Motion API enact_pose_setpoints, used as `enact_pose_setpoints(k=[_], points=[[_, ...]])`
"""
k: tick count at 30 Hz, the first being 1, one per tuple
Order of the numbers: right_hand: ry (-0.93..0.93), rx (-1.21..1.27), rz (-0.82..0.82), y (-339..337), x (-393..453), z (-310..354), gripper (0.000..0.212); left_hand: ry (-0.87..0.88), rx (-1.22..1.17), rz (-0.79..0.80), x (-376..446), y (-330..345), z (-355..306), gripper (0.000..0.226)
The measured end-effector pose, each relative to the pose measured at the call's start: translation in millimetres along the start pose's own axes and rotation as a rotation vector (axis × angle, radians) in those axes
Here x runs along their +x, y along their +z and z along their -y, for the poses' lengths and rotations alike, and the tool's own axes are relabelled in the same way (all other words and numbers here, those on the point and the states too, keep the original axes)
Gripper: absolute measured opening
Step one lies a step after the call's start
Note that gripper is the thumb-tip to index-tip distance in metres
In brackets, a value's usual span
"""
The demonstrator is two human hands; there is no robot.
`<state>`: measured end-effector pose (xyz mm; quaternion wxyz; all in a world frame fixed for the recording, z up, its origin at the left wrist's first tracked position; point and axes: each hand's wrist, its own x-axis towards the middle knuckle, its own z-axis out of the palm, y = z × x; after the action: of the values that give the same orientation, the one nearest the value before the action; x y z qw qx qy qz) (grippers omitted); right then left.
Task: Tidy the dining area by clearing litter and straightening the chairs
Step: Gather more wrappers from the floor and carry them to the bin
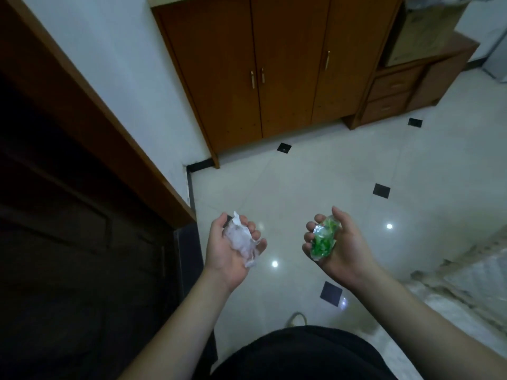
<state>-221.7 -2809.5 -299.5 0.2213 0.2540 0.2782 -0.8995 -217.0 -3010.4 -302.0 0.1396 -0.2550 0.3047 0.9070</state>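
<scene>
Litter is gathered but not binned: left hand (233,246) at seven o'clock curls round crumpled white paper (242,241) — right hand (337,242) at five o'clock clutches a green wrapper (323,239) (no bin or chairs visible).

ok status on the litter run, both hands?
Left hand closed on crumpled white wrapper. Right hand closed on green-and-clear wrapper. Both held over tiled floor. No bin in view; wooden cabinet ahead.
</scene>
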Motion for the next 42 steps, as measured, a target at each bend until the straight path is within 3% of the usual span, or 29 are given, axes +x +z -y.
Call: enact_pose_setpoints(k=[8,14,22,34,42], points=[[-0.040,0.053,-0.034,41,80,67,0.029,-0.016,-0.037,0.059,106,59,-43,0.017],[-0.148,0.069,-0.067,64,147,128,0.030,-0.097,0.112,0.122,200,102,-71,0.013],[-0.382,0.243,-0.214,57,192,212,0.029,-0.328,0.283,0.282,317,194,-81,0.013],[-0.764,0.599,-0.377,-55,166,323,0.025,-0.596,0.577,0.524,397,345,44,0.010],[-0.829,0.732,-0.385,-130,142,418,0.029,-0.670,0.726,0.508,429,445,153,0.009]])
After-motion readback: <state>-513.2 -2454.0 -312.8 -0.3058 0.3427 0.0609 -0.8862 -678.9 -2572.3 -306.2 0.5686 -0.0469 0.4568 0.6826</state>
